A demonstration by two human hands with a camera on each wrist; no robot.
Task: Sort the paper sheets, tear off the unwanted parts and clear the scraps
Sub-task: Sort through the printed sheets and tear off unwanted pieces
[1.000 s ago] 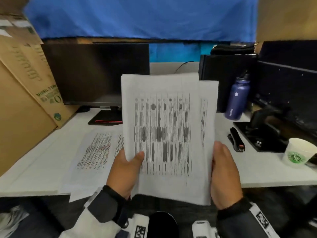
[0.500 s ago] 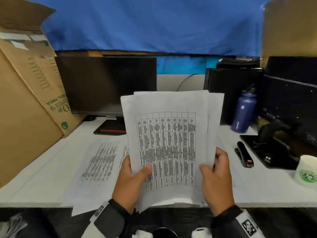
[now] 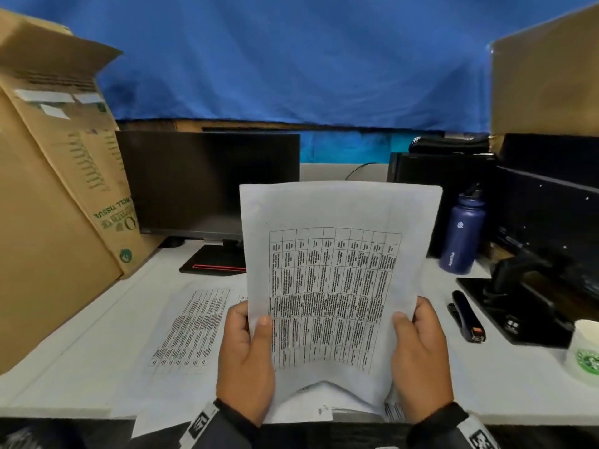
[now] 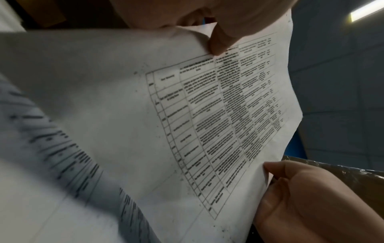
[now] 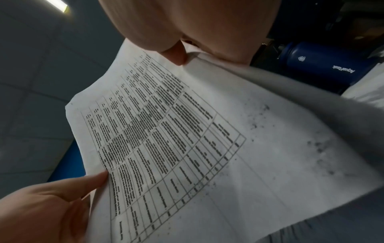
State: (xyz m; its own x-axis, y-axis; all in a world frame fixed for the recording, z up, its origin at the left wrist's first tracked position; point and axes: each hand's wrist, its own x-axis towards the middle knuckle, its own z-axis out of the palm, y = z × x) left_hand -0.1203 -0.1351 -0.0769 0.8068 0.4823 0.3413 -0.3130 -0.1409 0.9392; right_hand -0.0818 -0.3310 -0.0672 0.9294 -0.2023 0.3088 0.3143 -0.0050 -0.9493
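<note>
I hold a stack of white paper sheets (image 3: 337, 280) upright over the front edge of the desk; the front sheet carries a printed table. My left hand (image 3: 246, 358) grips the stack's lower left edge, thumb on the front. My right hand (image 3: 418, 354) grips the lower right edge the same way. In the left wrist view the thumb presses the sheet (image 4: 187, 115), and in the right wrist view the same printed sheet (image 5: 187, 148) fills the frame. More printed sheets (image 3: 191, 328) lie flat on the white desk (image 3: 81, 351) to the left.
A large cardboard box (image 3: 48, 222) stands at the left, a dark monitor (image 3: 207, 186) behind the papers. To the right are a blue water bottle (image 3: 462, 234), a black stapler (image 3: 466, 315), a black stand (image 3: 525, 299) and a paper cup (image 3: 585, 351).
The fanned sheets have been squared into one neat stack, and both hands have drawn in with thumbs on the front. The view has tilted upward.
</note>
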